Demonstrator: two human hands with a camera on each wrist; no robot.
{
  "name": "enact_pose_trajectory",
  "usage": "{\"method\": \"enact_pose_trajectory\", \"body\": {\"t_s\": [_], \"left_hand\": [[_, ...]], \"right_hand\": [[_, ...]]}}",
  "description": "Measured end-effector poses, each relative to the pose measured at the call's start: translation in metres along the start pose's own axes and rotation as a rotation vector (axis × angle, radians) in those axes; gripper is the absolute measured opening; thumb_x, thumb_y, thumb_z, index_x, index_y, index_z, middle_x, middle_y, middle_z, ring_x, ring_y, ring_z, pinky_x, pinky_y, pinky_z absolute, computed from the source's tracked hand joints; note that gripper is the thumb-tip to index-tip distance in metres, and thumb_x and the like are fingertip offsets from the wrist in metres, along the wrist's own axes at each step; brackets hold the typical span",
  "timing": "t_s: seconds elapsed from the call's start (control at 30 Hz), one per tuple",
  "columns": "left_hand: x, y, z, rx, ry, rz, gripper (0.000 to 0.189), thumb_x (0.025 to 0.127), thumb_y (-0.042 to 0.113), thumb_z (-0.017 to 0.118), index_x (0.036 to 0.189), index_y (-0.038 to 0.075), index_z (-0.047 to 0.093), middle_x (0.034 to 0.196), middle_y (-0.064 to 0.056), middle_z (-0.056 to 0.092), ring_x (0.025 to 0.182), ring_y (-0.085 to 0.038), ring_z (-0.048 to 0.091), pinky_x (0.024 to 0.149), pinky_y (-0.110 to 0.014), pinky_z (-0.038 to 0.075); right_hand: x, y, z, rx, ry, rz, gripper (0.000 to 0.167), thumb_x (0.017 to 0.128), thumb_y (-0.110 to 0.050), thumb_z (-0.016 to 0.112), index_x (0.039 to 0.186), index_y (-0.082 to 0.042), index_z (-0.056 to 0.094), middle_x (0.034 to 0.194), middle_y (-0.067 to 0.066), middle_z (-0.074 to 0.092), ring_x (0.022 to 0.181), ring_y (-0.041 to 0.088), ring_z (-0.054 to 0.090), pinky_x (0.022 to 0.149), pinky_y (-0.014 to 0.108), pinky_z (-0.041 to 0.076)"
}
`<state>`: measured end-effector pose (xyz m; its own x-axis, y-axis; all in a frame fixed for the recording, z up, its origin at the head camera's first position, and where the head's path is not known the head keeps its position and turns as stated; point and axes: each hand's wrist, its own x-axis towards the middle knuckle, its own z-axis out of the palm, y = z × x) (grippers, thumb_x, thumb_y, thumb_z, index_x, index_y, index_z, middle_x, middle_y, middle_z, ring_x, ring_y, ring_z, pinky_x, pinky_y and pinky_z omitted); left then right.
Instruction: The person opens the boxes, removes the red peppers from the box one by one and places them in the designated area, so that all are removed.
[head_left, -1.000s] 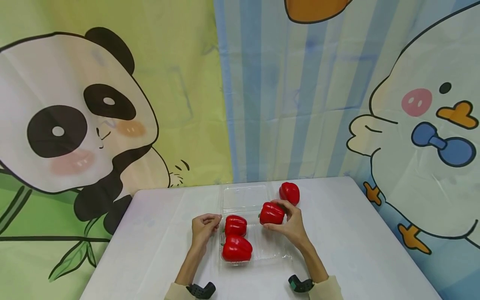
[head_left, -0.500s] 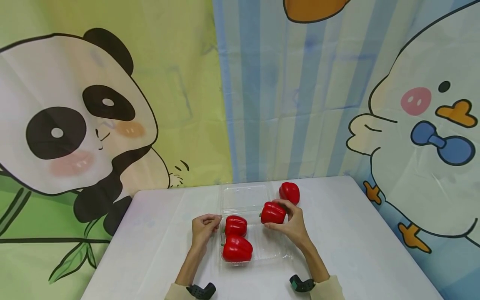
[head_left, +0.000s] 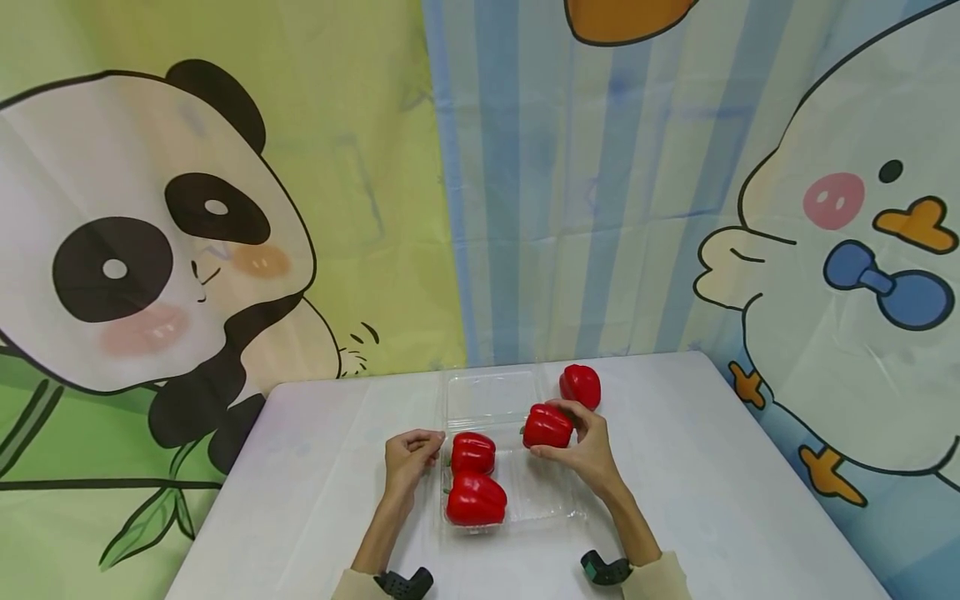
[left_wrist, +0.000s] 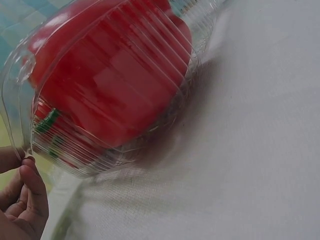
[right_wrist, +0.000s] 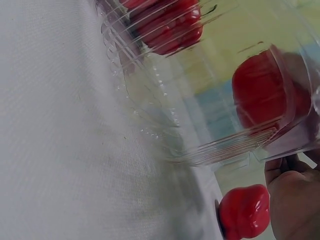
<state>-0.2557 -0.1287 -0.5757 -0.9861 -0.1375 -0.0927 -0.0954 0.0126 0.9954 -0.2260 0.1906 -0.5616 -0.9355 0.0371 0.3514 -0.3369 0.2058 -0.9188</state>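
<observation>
The held red pepper (head_left: pixel 547 426) has been moved a tiny bit to the right since a second ago. It is pinched by the right hand (head_left: pixel 590 446), between thumb and fingers, at the back right part of the clear box (head_left: pixel 536 492). Whether the bottom is touched cannot be told. The box's left edge is pinched by the left hand (head_left: pixel 408 457), thumb against finger. Two more peppers (head_left: pixel 476 500) are held in its left side; a last pepper (head_left: pixel 581 387) is seen on the white table (head_left: pixel 712 500).
</observation>
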Motion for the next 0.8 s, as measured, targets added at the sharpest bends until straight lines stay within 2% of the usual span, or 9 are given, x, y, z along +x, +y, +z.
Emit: {"method": "enact_pose_trajectory", "body": {"t_s": [0.2, 0.57, 0.8], "left_hand": [[0.0009, -0.0004, -0.0007, 0.002, -0.013, 0.002, 0.022, 0.098, 0.01, 0.081, 0.104, -0.011, 0.079, 0.078, -0.012, 0.075, 0.062, -0.011, 0.061, 0.058, -0.02, 0.055], [0.0001, -0.0025, -0.0018, 0.0, -0.008, 0.0, 0.019, 0.097, 0.01, 0.082, 0.101, -0.008, 0.081, 0.077, -0.009, 0.075, 0.064, -0.012, 0.062, 0.06, -0.02, 0.056], [0.0007, -0.0023, -0.001, -0.01, -0.01, 0.012, 0.019, 0.097, 0.011, 0.083, 0.101, -0.007, 0.081, 0.076, -0.01, 0.075, 0.063, -0.013, 0.063, 0.06, -0.021, 0.056]], "right_hand": [[0.0008, -0.0004, 0.0, -0.001, 0.002, -0.005, 0.079, 0.073, -0.012, 0.1, 0.145, -0.009, 0.065, 0.142, 0.014, 0.069, 0.129, 0.034, 0.063, 0.102, 0.021, 0.058], [-0.0029, -0.0001, 0.0008, -0.003, 0.017, 0.005, 0.078, 0.074, -0.012, 0.099, 0.144, -0.008, 0.064, 0.141, 0.014, 0.069, 0.127, 0.028, 0.064, 0.102, 0.021, 0.058], [-0.002, 0.0006, -0.0001, -0.029, 0.025, -0.016, 0.078, 0.074, -0.012, 0.1, 0.144, -0.008, 0.064, 0.141, 0.015, 0.069, 0.127, 0.024, 0.063, 0.102, 0.021, 0.058]]}}
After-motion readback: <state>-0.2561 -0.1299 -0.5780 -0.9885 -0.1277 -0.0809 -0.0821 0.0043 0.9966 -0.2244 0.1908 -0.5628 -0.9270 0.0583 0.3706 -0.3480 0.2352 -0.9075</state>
